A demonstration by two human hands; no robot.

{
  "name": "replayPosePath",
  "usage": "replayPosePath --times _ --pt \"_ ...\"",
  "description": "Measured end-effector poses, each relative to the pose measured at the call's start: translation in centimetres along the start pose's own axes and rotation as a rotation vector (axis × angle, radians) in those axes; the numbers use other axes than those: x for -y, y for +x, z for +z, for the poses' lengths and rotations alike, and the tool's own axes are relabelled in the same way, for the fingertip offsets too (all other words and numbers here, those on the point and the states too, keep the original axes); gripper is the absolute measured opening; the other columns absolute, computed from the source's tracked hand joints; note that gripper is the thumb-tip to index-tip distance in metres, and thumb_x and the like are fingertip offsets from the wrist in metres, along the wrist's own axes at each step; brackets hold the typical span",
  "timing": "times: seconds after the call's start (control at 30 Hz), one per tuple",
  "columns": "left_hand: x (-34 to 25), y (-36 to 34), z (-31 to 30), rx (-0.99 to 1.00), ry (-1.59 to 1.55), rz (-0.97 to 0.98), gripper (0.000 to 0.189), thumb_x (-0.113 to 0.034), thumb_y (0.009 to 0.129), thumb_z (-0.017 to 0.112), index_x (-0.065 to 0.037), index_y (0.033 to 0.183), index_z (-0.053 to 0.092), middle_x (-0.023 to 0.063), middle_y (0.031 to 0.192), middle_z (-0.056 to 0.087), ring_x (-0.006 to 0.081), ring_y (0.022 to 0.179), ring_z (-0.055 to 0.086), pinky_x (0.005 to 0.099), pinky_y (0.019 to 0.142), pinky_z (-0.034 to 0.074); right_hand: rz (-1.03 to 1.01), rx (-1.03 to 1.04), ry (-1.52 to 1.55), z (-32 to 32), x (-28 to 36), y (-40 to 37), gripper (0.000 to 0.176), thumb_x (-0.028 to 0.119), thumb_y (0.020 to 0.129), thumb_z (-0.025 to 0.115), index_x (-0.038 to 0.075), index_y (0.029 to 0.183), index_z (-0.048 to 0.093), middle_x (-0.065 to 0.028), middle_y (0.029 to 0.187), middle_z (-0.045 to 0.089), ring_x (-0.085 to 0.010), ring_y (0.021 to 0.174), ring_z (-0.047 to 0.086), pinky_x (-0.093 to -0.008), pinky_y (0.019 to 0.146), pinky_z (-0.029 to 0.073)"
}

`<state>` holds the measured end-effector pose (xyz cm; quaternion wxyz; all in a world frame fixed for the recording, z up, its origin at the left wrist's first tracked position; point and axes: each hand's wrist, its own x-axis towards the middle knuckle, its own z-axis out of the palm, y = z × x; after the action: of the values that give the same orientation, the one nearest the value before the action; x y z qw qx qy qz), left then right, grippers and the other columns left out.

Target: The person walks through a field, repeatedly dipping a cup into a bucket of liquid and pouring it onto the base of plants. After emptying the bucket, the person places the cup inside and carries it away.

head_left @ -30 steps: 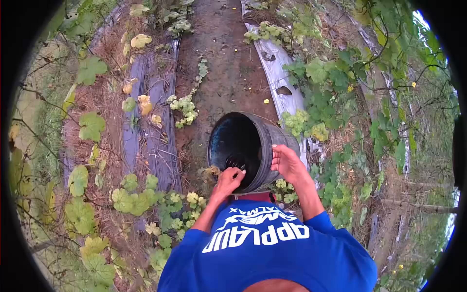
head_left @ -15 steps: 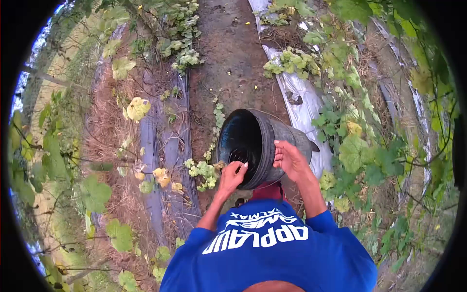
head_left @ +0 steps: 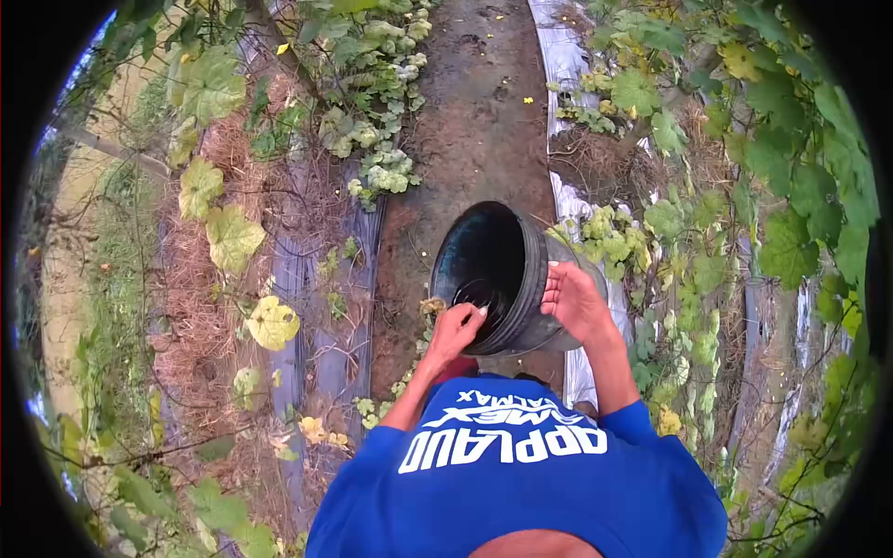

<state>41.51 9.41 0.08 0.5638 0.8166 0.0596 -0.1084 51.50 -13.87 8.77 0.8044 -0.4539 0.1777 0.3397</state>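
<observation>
A black bucket (head_left: 532, 279) is tilted on its side before my blue shirt, its dark mouth facing left. My left hand (head_left: 453, 333) is at the lower left of the mouth, fingers pressed together and thumb over the opening; what they grip is too small to tell. A small brownish thing (head_left: 433, 305) shows beside these fingers. Against the bucket's outer side, just behind the rim, is my right hand (head_left: 579, 305), its fingers loosely bent and slightly apart, with nothing visible between them. The bucket's inside is mostly dark.
A dirt path (head_left: 474, 121) runs ahead between planted rows. Dark plastic sheeting (head_left: 327, 279) lies on the left, pale sheeting (head_left: 558, 46) on the right. Leafy vines (head_left: 791, 177) hang at the right, with yellowing leaves (head_left: 273, 323) at the left and a branch (head_left: 121, 149) at the upper left.
The path and plants have shifted in view, mostly rightward near the path. The bucket and both hands sit slightly further right, in nearly the same pose.
</observation>
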Motion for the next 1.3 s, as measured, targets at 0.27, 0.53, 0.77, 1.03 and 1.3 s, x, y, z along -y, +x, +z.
replayPosePath --times 0.27,0.53,0.77,1.03,1.3 --pt "-9.4 27.1 -6.2 0.074 -0.022 0.174 0.028 -0.029 0.092 0.062 -0.002 0.083 0.065 0.0129 0.072 0.056 0.0247 0.062 0.055 0.0369 0.058 0.042 -0.139 -0.064 0.035 2.4 19.3 13.8 0.034 0.035 0.088 0.061 0.005 0.103 0.062 -0.0036 0.089 0.064 -0.0134 0.072 0.061 -0.0274 0.061 0.053" --pt "-11.1 53.0 -12.6 0.099 0.021 0.217 0.028 -0.029 0.092 0.062 -0.002 0.083 0.065 0.0117 0.074 0.058 0.0201 0.062 0.055 0.0349 0.057 0.042 -0.136 -0.069 0.047 4.4 33.2 34.9 0.031 0.036 0.088 0.062 0.008 0.099 0.058 -0.0022 0.084 0.059 -0.0129 0.071 0.058 -0.0281 0.062 0.052" --pt "-12.9 73.9 -18.1 0.187 -0.019 -0.109 0.035 -0.034 0.093 0.061 -0.002 0.077 0.063 0.0061 0.066 0.058 0.0130 0.062 0.051 0.0330 0.057 0.040 -0.022 -0.095 0.080 6.0 45.6 55.0 0.030 0.039 0.082 0.068 0.011 0.090 0.058 0.0001 0.076 0.055 -0.0119 0.066 0.055 -0.0275 0.059 0.048" --pt "-17.1 96.1 -21.6 0.146 -0.209 -0.088 0.040 -0.038 0.094 0.058 -0.003 0.077 0.062 0.0013 0.065 0.054 0.0097 0.058 0.051 0.0284 0.053 0.044 -0.001 0.020 0.180 4.5 63.4 73.0 0.031 0.038 0.086 0.063 0.008 0.091 0.061 -0.0038 0.078 0.064 -0.0159 0.066 0.062 -0.0302 0.061 0.053" --pt "-21.0 126.5 -22.9 0.241 -0.317 -0.134 0.044 -0.042 0.093 0.057 -0.003 0.073 0.057 -0.0017 0.065 0.050 0.0083 0.058 0.048 0.0261 0.053 0.043 0.005 -0.099 0.198 1.4 81.9 91.6 0.034 0.038 0.086 0.061 0.005 0.095 0.063 -0.0045 0.080 0.067 -0.0160 0.066 0.064 -0.0294 0.061 0.055"
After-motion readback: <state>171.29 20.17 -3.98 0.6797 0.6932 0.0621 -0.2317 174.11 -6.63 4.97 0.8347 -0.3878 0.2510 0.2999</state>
